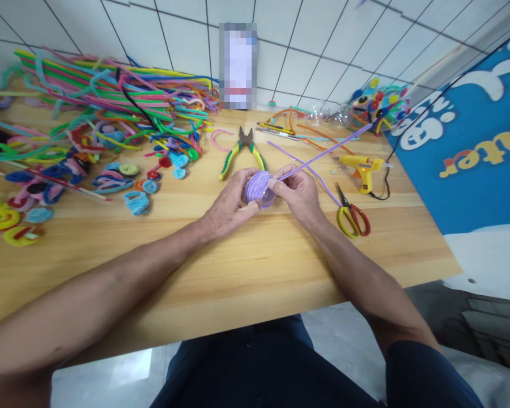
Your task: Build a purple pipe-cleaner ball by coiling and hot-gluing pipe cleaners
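Note:
My left hand (233, 207) is wrapped round a purple pipe-cleaner coil (259, 186), whose rings sit side by side. Something clear and shiny shows at the coil's near end; I cannot make out what it is. From the coil a straight purple pipe cleaner (327, 150) runs up and to the right. My right hand (296, 191) pinches that strand against the coil, thumb on top. Just beyond the hands lie pliers (243, 150) with green and yellow handles, jaws pointing away. A loose purple pipe cleaner (318, 177) lies on the table to the right.
Scissors (352, 215) and a yellow glue gun (363, 170) with a black cord lie right of my right hand. Bundled pipe cleaners (110, 90) and several coiled pieces (136, 202) fill the left side. A phone (238, 68) leans on the tiled wall. A decorated bottle (378, 107) lies at back right.

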Demonstrator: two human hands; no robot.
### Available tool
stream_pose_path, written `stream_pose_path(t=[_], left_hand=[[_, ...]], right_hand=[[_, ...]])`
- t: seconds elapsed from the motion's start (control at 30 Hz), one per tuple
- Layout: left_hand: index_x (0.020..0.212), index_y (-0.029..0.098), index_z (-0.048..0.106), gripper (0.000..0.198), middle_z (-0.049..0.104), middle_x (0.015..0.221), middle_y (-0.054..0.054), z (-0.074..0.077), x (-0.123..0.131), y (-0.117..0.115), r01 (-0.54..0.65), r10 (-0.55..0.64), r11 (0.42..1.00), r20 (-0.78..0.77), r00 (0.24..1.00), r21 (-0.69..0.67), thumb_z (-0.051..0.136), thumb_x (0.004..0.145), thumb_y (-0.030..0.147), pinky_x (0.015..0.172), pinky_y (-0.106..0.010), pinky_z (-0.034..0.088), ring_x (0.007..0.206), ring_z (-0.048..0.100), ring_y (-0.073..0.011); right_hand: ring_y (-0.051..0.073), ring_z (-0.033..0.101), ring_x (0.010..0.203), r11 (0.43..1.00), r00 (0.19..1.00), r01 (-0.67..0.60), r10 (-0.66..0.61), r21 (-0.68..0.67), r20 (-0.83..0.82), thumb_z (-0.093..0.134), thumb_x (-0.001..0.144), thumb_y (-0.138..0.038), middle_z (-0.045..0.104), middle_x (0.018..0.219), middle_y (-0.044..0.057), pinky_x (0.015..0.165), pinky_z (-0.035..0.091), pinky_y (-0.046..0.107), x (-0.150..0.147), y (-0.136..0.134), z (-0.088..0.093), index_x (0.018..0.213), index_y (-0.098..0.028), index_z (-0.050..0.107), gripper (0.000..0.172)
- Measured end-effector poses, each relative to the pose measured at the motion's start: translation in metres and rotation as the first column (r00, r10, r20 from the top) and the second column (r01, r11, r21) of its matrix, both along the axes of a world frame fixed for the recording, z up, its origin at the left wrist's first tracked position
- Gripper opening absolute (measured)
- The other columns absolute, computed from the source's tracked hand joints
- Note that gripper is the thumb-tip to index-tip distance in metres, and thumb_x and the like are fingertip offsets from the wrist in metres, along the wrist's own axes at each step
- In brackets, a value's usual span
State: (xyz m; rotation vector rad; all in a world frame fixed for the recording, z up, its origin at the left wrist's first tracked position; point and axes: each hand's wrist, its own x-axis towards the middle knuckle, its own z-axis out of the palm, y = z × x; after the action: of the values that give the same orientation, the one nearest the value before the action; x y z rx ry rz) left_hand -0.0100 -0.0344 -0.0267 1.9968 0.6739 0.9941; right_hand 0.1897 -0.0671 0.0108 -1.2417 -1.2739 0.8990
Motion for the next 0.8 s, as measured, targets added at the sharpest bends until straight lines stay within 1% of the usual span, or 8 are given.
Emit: stream_pose_path(t=[0.17, 0.33, 0.47, 0.53, 0.67, 0.8], left_hand=[[0.148, 0.021, 0.050, 0.056, 0.064, 0.144, -0.014, 0.0005, -0.0008, 0.0005, 0.014, -0.014, 1.000, -0.010, 1.000, 0.023, 0.066, 0.095, 0.032, 0.117, -0.047, 0.055, 0.132, 0.065, -0.0291], [0.148, 0.020, 0.050, 0.056, 0.064, 0.144, -0.015, -0.0011, -0.0002, 0.0006, 0.012, -0.012, 0.999, 0.000, 1.000, 0.032, 0.066, 0.096, 0.032, 0.116, -0.047, 0.055, 0.132, 0.065, -0.0289], [0.148, 0.020, 0.050, 0.059, 0.064, 0.143, -0.015, -0.0016, 0.0002, 0.0004, 0.003, -0.003, 1.000, 0.007, 1.000, 0.011, 0.069, 0.094, 0.033, 0.112, -0.046, 0.057, 0.129, 0.066, -0.0289], [0.147, 0.021, 0.052, 0.057, 0.065, 0.141, -0.013, -0.0009, 0.0000, 0.0001, 0.001, -0.001, 1.000, 0.021, 1.000, -0.007, 0.069, 0.094, 0.034, 0.111, -0.045, 0.057, 0.127, 0.067, -0.0285], [0.145, 0.022, 0.053, 0.050, 0.068, 0.138, -0.012, 0.0011, 0.0000, -0.0004, 0.005, -0.003, 0.999, 0.038, 0.999, -0.047, 0.066, 0.099, 0.037, 0.107, -0.044, 0.058, 0.121, 0.068, -0.0269], [0.142, 0.021, 0.055, 0.046, 0.070, 0.133, -0.011, 0.0021, 0.0009, 0.0000, -0.016, 0.019, 0.997, 0.038, 0.999, -0.071, 0.066, 0.102, 0.042, 0.106, -0.045, 0.059, 0.118, 0.069, -0.0270]], right_hand=[[0.014, 0.062, 0.065, 1.000, 1.000, 0.004, -0.004, 0.005, 0.002, 0.088, 0.075, -0.043, 0.068, 0.072, -0.004, 0.062, 0.053, 0.029, 0.0004, 0.0003, -0.0007, 0.081, -0.025, 0.066, 0.028], [0.014, 0.062, 0.065, 1.000, 1.000, -0.004, 0.004, -0.006, -0.005, 0.090, 0.075, -0.045, 0.069, 0.071, -0.004, 0.063, 0.053, 0.028, 0.0011, 0.0006, -0.0009, 0.081, -0.024, 0.065, 0.033], [0.013, 0.063, 0.065, 1.000, 1.000, 0.002, -0.002, -0.008, 0.001, 0.089, 0.074, -0.044, 0.069, 0.071, -0.005, 0.063, 0.053, 0.028, 0.0007, 0.0003, -0.0006, 0.082, -0.024, 0.065, 0.032], [0.013, 0.062, 0.064, 1.000, 1.000, 0.004, -0.004, -0.002, -0.003, 0.087, 0.074, -0.042, 0.068, 0.071, -0.005, 0.062, 0.052, 0.028, 0.0002, 0.0001, -0.0007, 0.082, -0.024, 0.065, 0.030], [0.013, 0.061, 0.063, 1.000, 1.000, 0.002, -0.002, -0.001, 0.000, 0.085, 0.074, -0.039, 0.067, 0.070, -0.005, 0.061, 0.051, 0.027, -0.0005, -0.0003, -0.0007, 0.082, -0.024, 0.065, 0.026], [0.012, 0.058, 0.061, 1.000, 1.000, 0.002, -0.002, 0.001, 0.015, 0.082, 0.075, -0.038, 0.065, 0.069, -0.005, 0.059, 0.049, 0.027, -0.0008, -0.0011, 0.0003, 0.081, -0.024, 0.065, 0.024]])
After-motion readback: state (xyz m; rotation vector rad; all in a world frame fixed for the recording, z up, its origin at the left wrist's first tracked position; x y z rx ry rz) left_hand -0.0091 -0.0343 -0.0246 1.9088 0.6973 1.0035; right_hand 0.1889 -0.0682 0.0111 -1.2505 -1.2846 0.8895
